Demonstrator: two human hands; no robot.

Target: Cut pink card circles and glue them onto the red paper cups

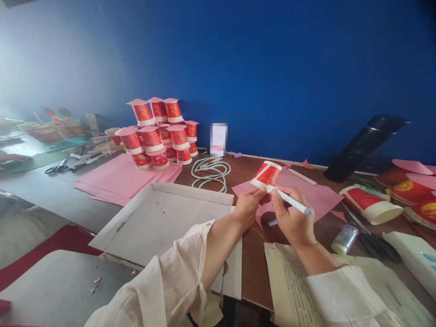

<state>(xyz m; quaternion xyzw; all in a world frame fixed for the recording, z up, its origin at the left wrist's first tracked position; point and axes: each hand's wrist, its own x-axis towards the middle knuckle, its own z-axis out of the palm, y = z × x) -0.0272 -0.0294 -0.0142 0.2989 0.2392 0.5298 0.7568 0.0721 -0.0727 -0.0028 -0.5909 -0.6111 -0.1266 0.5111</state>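
A red and white paper cup (pixel 269 172) is held by its white rim in my left hand (pixel 250 206), tilted over the brown table. My right hand (pixel 294 215) is closed around a white marker (pixel 293 201), whose front end is at the cup's rim; the exact tip is hidden by the fingers. Below the cup lies a pink paper sheet (pixel 318 200). A marker cap (pixel 272 223) rests on the table by my right hand.
Stacked red cups (pixel 150 138) with pink paper tops stand at the back left, on pink sheets (pixel 102 179). A cardboard tray (pixel 136 227) lies in front. At right are a black bottle (pixel 357 147), a lying cup (pixel 369 204), a jar (pixel 344 239) and printed papers (pixel 293 281).
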